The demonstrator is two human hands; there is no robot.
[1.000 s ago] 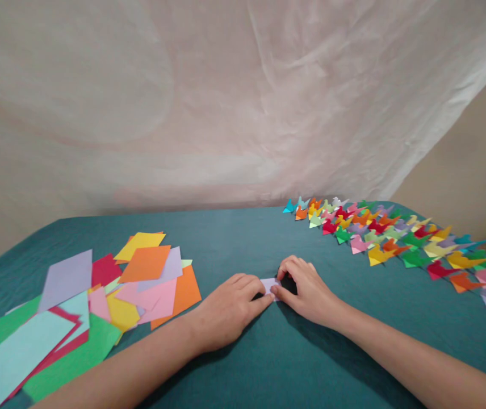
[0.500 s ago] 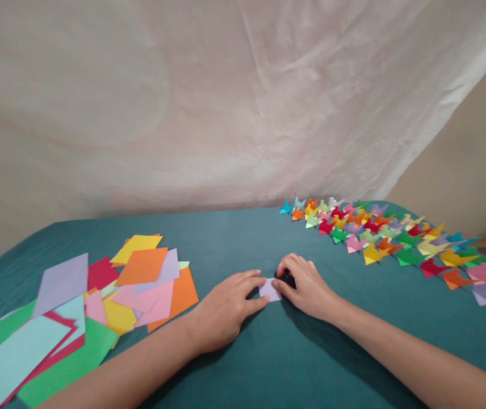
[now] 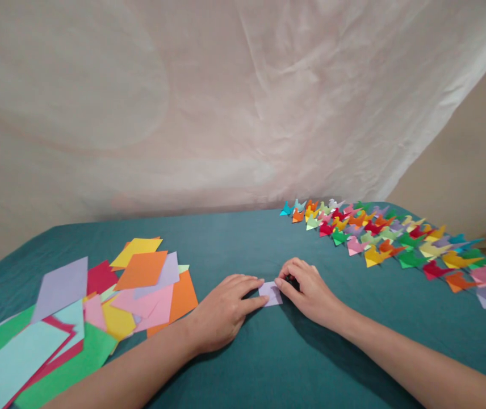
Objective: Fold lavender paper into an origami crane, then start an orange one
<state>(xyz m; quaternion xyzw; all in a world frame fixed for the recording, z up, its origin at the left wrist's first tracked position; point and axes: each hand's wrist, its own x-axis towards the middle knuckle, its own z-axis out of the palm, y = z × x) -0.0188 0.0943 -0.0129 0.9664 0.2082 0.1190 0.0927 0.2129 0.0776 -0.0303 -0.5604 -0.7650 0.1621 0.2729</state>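
Observation:
A small folded piece of lilac paper (image 3: 272,294) lies on the teal cloth between my hands. My left hand (image 3: 230,309) holds its left side down, the thumb at the lower edge and the fingers at the upper left corner. At the upper right corner, the thumb and curled index finger of my right hand (image 3: 306,289) pinch the paper. The other right fingers are bent, and their tips are partly hidden.
Loose coloured paper sheets, among them an orange one (image 3: 143,270) and a light blue one (image 3: 19,355), overlap on the left. Several rows of small folded paper birds, one of them yellow (image 3: 375,255), stand on the right. A pale fabric backdrop (image 3: 209,113) hangs behind the table.
My right thumb and index finger have shifted slightly to the paper's upper right corner, showing more of its surface. My left hand stays nearly in place. The whole view has tilted a little.

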